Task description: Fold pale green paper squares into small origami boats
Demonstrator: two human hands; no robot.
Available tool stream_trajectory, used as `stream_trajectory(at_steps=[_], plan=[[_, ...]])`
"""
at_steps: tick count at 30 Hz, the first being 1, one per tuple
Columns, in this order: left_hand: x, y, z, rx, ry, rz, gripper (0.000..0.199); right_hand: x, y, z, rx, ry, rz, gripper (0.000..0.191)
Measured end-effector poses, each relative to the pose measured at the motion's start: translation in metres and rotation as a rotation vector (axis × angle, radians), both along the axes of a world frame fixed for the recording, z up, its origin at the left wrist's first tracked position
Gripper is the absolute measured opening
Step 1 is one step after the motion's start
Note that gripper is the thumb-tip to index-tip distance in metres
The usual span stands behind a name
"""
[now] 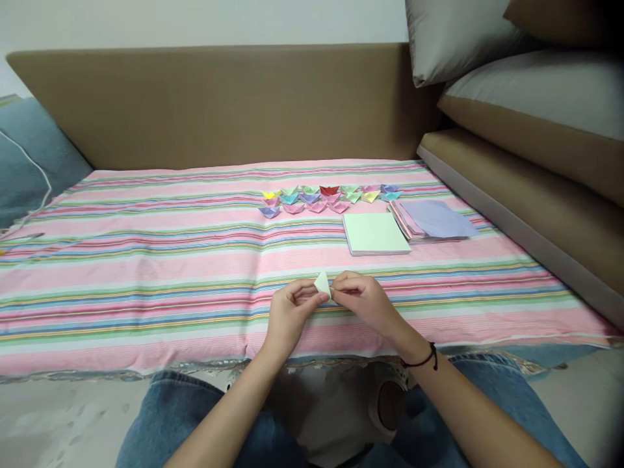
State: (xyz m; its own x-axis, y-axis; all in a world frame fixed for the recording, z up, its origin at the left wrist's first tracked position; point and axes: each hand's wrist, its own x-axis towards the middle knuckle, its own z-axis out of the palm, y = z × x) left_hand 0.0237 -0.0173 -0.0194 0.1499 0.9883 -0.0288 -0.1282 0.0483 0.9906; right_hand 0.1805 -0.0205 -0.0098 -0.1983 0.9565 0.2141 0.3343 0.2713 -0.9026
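A small pale green piece of folded paper [322, 283] is held up between my two hands, above the striped cloth [195, 273]. My left hand [292, 309] pinches its lower left side between thumb and fingers. At the paper's right edge, my right hand [363, 299] has its thumb and fingertips closed together on it; the fingers cover part of that edge. Beyond the hands, several folded paper boats [329, 190] in many colours stand in rows.
A square stack of pale green paper [376, 233] lies to the right, beside a looser pile with a lavender sheet [436, 218] on top. Large cushions [536, 97] rise along the right side. A brown backrest [234, 107] borders the far edge.
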Motion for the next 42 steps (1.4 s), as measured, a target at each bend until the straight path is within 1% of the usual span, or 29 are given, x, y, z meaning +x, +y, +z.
stream_trajectory(at_steps=[4,6,9,11,15,18,23,25,28,30,34,39,42], plan=[[-0.001,0.001,0.001,0.017,-0.04,-0.044,0.031,0.003,-0.001,0.004,0.297,-0.253,-0.095,0.018],[-0.002,0.001,0.002,0.034,-0.058,-0.043,0.029,0.004,-0.003,0.006,0.426,-0.358,-0.106,0.018],[-0.001,-0.002,0.004,0.061,-0.035,-0.013,0.024,0.006,-0.005,0.008,0.518,-0.454,-0.101,0.018],[-0.002,-0.003,0.005,0.117,0.026,0.029,0.019,0.006,-0.007,0.009,0.547,-0.476,-0.105,0.018],[-0.004,-0.003,0.003,0.31,0.201,0.11,0.01,0.007,-0.009,0.01,0.563,-0.482,-0.106,0.018],[-0.005,-0.004,0.002,0.414,0.3,0.15,0.007,0.007,-0.009,0.011,0.561,-0.455,-0.104,0.017],[-0.007,-0.005,0.003,0.583,0.437,0.184,0.002,0.008,-0.008,0.011,0.501,-0.388,-0.099,0.018],[-0.008,-0.004,0.005,0.665,0.487,0.165,0.001,0.008,-0.007,0.011,0.479,-0.37,-0.083,0.018],[-0.01,-0.001,0.008,0.755,0.559,0.061,0.002,0.009,-0.008,0.011,0.47,-0.37,-0.05,0.018],[-0.011,0.001,0.009,0.775,0.6,0.001,0.003,0.009,-0.008,0.011,0.455,-0.39,-0.033,0.019],[-0.012,0.004,0.009,0.779,0.643,-0.011,0.005,0.008,-0.009,0.008,0.429,-0.406,-0.03,0.02],[-0.012,0.003,0.008,0.776,0.629,-0.003,0.005,0.005,-0.008,0.004,0.476,-0.252,-0.09,0.019],[-0.012,0.001,0.007,0.711,0.597,0.007,0.005,0.004,-0.008,0.003,0.458,-0.193,-0.109,0.018]])
